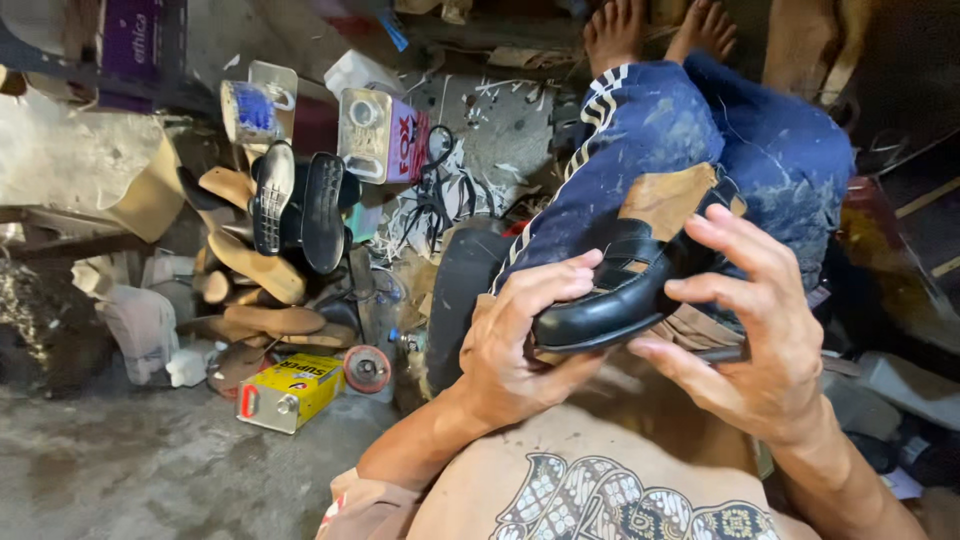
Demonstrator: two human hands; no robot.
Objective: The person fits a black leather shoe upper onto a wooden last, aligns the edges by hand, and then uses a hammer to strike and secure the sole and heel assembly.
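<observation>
Resting on your knee, the black shoe [625,290] sits between both hands: your left hand [515,335] curls its fingers over the toe, your right hand [750,330] clasps the heel side. Loose soles [300,210] and a yellow tin [290,392] lie left.

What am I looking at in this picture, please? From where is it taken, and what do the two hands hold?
The one picture comes from a camera worn on a person's head, looking down at their own bare hands. No machine is here. The left hand and the right hand together hold a black shoe over the lap, fingers wrapped around it. On the floor to the left lie a pile of soles, a yellow can and a metal can. The person's bare feet show at the top.
</observation>
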